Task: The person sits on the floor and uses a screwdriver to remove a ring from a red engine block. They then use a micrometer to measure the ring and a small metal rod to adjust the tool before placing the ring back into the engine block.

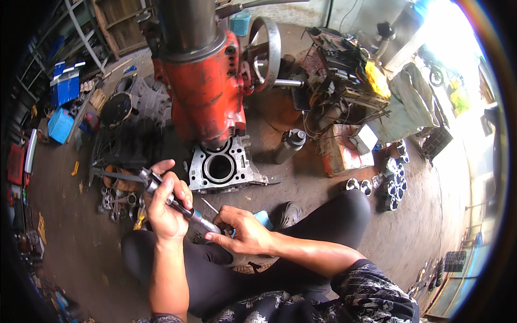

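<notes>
Over my lap, my left hand is wrapped round a long metal tool with a steel cylindrical body; its exact kind does not show clearly. A thin flat bar sticks out from the tool's far left end. My right hand closes on the near end of the same tool, the thumb lying along it. Just beyond my hands sits an engine block with a round open bore. The red head of a machine stands over the block, a handwheel on its right side.
A dark bottle stands right of the block. Several metal cylindrical parts lie at the right. Metal parts are on the floor at the left. Farther off are a cluttered tool stand, a worn box and a blue box.
</notes>
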Action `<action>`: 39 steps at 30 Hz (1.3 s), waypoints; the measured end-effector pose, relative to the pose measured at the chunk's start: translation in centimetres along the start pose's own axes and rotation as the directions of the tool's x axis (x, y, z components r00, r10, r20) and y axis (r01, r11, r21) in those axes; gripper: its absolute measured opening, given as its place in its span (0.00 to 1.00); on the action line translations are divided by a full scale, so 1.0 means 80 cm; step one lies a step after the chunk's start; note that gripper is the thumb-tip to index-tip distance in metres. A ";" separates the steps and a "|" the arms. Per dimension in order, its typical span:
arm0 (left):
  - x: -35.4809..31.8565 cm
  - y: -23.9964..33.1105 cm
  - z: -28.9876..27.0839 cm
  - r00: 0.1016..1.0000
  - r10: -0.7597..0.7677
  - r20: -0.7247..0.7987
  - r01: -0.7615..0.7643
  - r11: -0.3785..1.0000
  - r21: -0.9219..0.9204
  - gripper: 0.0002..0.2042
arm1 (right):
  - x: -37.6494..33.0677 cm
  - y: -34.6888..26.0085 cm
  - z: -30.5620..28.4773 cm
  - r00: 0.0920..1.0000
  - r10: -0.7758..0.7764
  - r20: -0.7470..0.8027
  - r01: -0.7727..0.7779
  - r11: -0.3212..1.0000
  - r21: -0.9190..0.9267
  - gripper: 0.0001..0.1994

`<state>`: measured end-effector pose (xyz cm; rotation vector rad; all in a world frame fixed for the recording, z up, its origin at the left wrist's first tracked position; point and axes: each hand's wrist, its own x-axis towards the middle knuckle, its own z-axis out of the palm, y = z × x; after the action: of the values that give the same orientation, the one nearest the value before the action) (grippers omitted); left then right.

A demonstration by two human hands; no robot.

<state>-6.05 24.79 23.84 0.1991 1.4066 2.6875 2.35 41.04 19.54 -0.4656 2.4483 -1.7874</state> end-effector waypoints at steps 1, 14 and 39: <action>-0.003 -0.006 0.004 1.000 -0.010 -0.012 0.009 0.997 -0.073 0.19 | 0.004 0.002 0.000 0.999 -0.040 -0.010 0.040 0.999 -0.008 0.16; 0.008 0.003 0.029 0.984 -0.040 0.175 0.088 0.958 -0.273 0.08 | -0.069 -0.052 -0.114 0.836 0.296 -0.462 -0.021 0.858 0.512 0.08; 0.045 -0.107 0.025 0.939 -0.284 0.196 0.205 0.916 0.345 0.18 | 0.313 0.199 -0.643 -0.110 0.553 -0.826 -0.415 0.729 0.544 0.15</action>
<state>-9.03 31.77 18.17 0.3375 1.6536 2.1405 -36.80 85.46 23.91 2.1907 2.2244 -1.9778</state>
